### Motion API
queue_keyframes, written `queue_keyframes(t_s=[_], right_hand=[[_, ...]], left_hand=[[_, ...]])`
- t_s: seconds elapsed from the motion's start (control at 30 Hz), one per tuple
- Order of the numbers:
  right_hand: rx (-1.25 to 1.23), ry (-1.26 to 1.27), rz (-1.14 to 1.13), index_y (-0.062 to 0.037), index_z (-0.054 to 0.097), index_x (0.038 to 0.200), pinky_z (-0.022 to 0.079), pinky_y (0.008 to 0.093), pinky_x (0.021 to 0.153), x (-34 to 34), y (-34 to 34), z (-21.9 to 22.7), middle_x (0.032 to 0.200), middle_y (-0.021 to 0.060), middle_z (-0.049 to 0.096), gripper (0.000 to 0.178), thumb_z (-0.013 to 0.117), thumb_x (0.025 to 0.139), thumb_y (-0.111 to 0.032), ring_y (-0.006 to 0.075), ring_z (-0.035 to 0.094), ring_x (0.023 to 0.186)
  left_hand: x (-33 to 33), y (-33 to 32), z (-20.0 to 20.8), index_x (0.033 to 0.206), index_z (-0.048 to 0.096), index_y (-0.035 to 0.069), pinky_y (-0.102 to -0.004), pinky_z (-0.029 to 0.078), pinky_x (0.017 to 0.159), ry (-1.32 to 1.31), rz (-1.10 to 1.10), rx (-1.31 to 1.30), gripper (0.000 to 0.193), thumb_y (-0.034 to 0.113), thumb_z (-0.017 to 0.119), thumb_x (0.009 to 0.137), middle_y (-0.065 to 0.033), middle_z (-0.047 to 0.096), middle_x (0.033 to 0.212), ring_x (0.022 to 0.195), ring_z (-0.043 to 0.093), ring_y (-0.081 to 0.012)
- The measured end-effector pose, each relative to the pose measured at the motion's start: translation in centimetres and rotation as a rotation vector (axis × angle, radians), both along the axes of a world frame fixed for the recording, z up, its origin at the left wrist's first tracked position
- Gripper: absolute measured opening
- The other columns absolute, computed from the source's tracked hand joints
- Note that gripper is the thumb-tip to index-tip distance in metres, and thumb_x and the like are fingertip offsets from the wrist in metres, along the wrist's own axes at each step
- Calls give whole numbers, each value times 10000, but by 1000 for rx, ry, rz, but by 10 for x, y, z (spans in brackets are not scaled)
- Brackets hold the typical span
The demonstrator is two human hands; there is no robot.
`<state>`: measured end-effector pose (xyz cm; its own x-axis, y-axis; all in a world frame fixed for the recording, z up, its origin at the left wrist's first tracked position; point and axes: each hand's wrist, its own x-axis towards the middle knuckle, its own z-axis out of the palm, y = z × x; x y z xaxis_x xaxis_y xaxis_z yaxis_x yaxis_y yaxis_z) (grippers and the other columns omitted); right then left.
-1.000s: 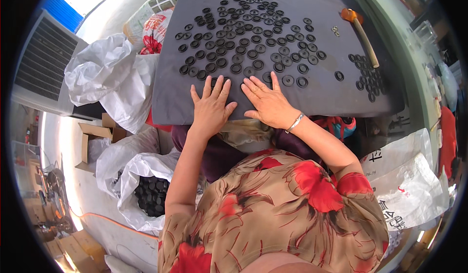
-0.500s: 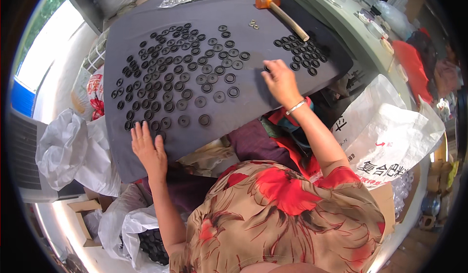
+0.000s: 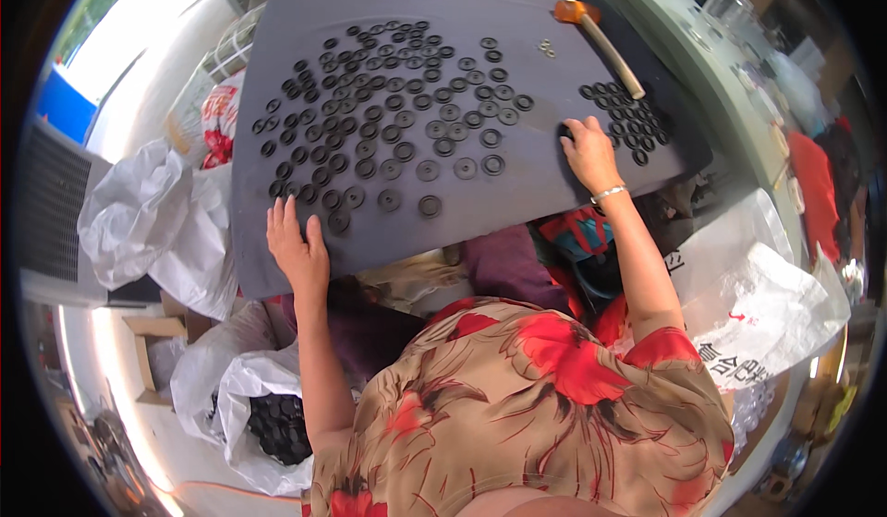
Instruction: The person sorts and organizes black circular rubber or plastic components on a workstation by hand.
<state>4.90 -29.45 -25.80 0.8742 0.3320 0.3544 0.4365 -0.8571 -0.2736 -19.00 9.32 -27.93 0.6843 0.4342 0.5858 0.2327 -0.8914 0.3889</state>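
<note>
- We take the dark mat point(image 3: 517, 198) as our landmark; it lies tilted across the view, above the person's lap.
- The left hand point(image 3: 296, 244) rests flat on the mat's near left edge, fingers straight and slightly apart, gripping nothing.
- Just beyond its fingertips lie the nearest black rings point(image 3: 388, 110), which spread in loose rows over the mat's left and middle.
- The right hand point(image 3: 589, 152) lies palm down on the mat's right part, fingers close together and bent at the tips.
- Its fingertips touch a ring at the near edge of a tight ring cluster point(image 3: 628, 120); we cannot tell whether they pinch it.
- A bracelet point(image 3: 608, 192) circles the right wrist.
- A tool with an orange end point(image 3: 599, 38) lies on the mat's far right, just beyond the cluster.
- Left of the mat sit white plastic bags point(image 3: 152, 221).
- Below the mat's left corner, an open bag of black rings point(image 3: 277, 425) stands on the floor.
</note>
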Motion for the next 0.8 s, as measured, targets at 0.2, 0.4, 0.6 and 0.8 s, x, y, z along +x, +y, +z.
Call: queue_keyframes(t_s=[0.2,0.4,0.6,0.8], right_hand=[[52,-28,27,-57,614,1033,495,448,712,3,-2,1,921,177,545,264,644,778,-117,379,593,807],[55,-25,-5,-64,628,1017,498,448,727,-1,2,6,929,166,556,270,630,752,-114,371,597,817],[67,51,24,-38,644,962,498,439,714,-4,9,16,889,177,569,282,695,771,-240,370,597,798],[163,-69,8,-11,641,981,496,434,739,58,17,28,898,201,586,274,687,785,-196,381,599,819]], left_hand=[[-6,15,2,1269,518,51,-445,291,1053,-35,109,25,430,177,590,864,-181,498,1315,1266,407,-362],[-12,25,-5,1241,539,42,-438,331,1031,-12,137,33,427,150,609,834,-183,533,1276,1225,451,-369],[-17,23,-9,1239,534,31,-447,304,1043,11,118,12,436,173,601,833,-183,527,1279,1234,436,-368],[-13,18,-6,1234,537,30,-451,300,1045,27,191,36,429,166,598,831,-179,526,1278,1239,432,-366]])
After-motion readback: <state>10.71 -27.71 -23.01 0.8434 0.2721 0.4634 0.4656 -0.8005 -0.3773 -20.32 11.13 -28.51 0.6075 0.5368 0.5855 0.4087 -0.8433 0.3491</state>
